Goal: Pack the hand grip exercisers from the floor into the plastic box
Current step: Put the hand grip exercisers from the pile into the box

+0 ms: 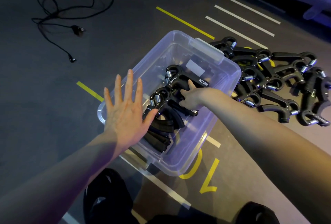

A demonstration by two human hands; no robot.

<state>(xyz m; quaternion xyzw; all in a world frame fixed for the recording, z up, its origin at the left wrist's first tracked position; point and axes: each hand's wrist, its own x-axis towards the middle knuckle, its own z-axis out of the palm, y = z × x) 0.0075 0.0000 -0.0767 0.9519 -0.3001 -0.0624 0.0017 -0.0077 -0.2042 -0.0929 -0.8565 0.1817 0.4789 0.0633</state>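
**Exerciser going into the box**

The right hand (190,98) reaches into the clear box (221,87), its grip closed on an exerciser (179,80). The left hand (125,111) hovers over the near rim, fingers spread wide. More exercisers (279,84) lie piled on the floor (53,98) beside the box.

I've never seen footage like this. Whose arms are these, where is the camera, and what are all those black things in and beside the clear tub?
There is no machine here: a person wears a wide-angle camera on the head, so the one picture looks down along their own bare arms to the floor. The clear tub is a plastic box standing on the dark floor, which is marked with yellow and white lines. The black things with metal springs are hand grip exercisers. Several already lie in the box; a pile of exercisers waits on the floor to its right. The right hand reaches into the box, its fingers on an exerciser there. The left hand is spread open, flat, over the box's left rim. A black cable lies at the far left.
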